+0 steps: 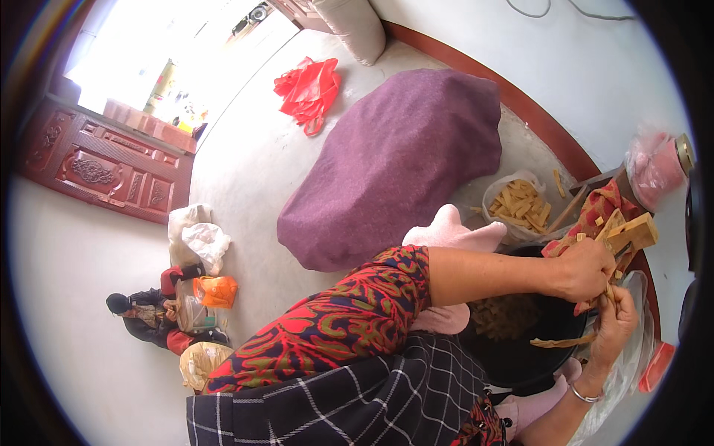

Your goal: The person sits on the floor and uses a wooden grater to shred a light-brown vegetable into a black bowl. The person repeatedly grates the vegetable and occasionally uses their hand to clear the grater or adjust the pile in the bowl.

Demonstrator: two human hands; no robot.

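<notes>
My left hand [585, 268] is closed beside a yellowish wooden block [633, 234] with what looks like a dark blade. Just below, my right hand [616, 318], with a silver bangle at the wrist, pinches a pale-yellow strip [609, 292] whose upper end meets my left fist. A longer thin strip [563, 341] sticks out from my right palm over a black tub [521, 379]. Brownish pieces [505, 315] lie in the tub. A red and tan patterned cloth [591, 214] is beneath the block. What is inside my left fist is hidden.
A white bag of yellow cut pieces [519, 205] stands beyond the tub. Purple cloth [396, 161] covers a large heap on the floor. A red plastic bag [312, 92] lies farther off. Another person [148, 315] sits at the far left among bags. Clear plastic [630, 357] lies near my right arm.
</notes>
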